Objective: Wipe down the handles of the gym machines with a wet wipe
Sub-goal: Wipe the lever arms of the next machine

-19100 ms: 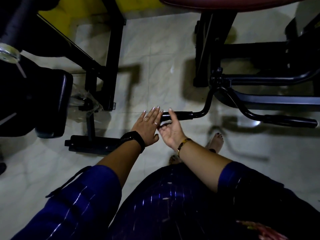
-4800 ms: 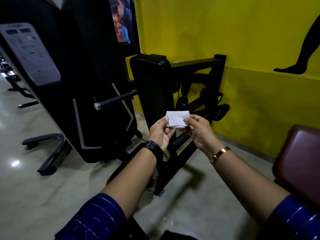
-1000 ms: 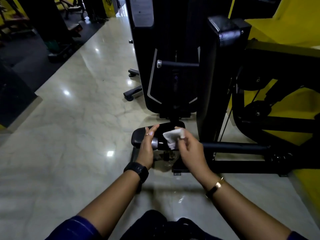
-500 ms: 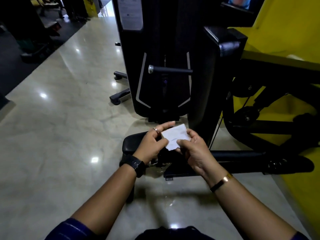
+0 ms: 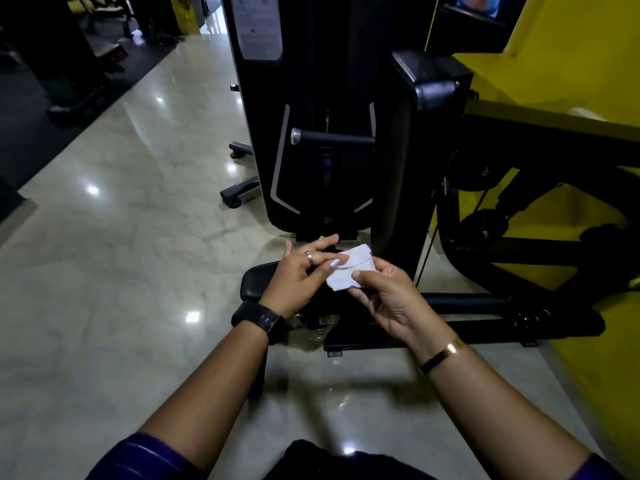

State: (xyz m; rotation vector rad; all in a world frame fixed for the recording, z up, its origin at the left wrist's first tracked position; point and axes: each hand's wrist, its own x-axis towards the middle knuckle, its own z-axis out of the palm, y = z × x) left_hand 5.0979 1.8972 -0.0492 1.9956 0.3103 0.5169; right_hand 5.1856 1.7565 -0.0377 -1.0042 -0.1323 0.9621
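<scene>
This is a gym. Straight beyond the left hand (image 5: 300, 276) and right hand (image 5: 389, 301) stands a tall black weight machine (image 5: 322, 81) with a horizontal grip bar (image 5: 334, 136); a black padded seat (image 5: 255, 283) sits just beneath them. Polished marble floor (image 5: 121, 271) spreads to their left toward more dark machines (image 5: 83, 74), and a yellow wall (image 5: 571, 46) rises to their right.

Glossy pale marble floor (image 5: 138, 271) with bright light glints, dark mat (image 5: 31, 150) far left under dim equipment (image 5: 62, 57), yellow wall (image 5: 571, 46) right, black weight tower (image 5: 322, 81) centre.
</scene>
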